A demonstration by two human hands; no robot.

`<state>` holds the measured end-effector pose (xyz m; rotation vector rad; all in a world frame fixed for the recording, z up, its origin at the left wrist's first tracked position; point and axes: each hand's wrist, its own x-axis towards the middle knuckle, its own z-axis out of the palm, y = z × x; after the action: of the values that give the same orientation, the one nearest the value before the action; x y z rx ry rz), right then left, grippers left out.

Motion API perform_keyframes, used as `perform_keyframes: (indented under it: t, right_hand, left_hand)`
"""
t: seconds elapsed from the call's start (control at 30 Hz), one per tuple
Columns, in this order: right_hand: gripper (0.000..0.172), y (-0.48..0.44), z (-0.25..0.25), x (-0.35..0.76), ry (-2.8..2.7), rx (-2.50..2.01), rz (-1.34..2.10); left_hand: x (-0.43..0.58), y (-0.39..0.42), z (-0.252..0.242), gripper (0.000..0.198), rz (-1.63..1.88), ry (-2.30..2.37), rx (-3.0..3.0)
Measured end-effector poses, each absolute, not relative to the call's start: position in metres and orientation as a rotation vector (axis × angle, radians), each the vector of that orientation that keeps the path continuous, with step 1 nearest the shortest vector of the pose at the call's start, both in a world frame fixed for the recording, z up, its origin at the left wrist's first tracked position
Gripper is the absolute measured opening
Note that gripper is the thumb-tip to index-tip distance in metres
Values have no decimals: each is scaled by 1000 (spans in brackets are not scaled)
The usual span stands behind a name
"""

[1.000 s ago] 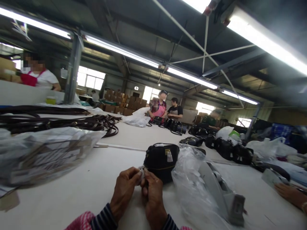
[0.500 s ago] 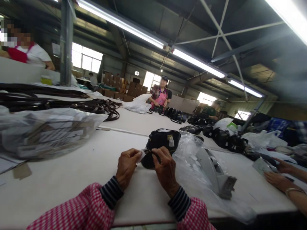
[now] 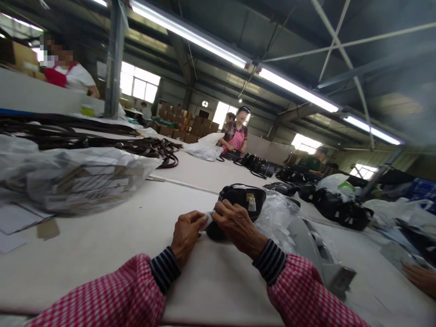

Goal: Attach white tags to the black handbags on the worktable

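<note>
A small black handbag (image 3: pixel 258 198) stands on the white table, with a gold-coloured fitting and a pale wrapped tag (image 3: pixel 251 203) on its front. At its left end, my left hand (image 3: pixel 186 235) pinches a small white piece of thin wrapping (image 3: pixel 209 220) between thumb and fingers. My right hand (image 3: pixel 241 228) is closed just beside it, fingertips meeting the wrapping's right edge in front of the bag. What those fingertips grip is hidden behind the hand. Part of the bag's lower body shows dark below my right fingers.
A grey tape dispenser (image 3: pixel 315 247) and clear plastic (image 3: pixel 277 213) are right of the bag. Left lie a plastic bag of cards (image 3: pixel 98 179) and dark straps (image 3: pixel 146 147). More black bags (image 3: pixel 354 213) line the far right. A co-worker's hand (image 3: pixel 420 277) is at the right edge.
My right hand has moved up and in toward the white wrapping, now covering more of the bag. The view has swung slightly left. The co-worker's hands have mostly left the frame.
</note>
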<state>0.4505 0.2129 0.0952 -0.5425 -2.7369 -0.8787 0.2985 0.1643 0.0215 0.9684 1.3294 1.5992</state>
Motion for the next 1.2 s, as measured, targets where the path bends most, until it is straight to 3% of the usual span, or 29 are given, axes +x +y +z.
perform_keyframes:
  t: [0.53, 1.2]
  right_hand:
    - [8, 224, 94, 448, -2801, -263, -875]
    - [21, 241, 105, 452, -2848, -432, -155]
  left_hand:
    - [302, 168, 22, 40, 1613, 1262, 956]
    - [297, 176, 24, 44, 1516, 1224, 970]
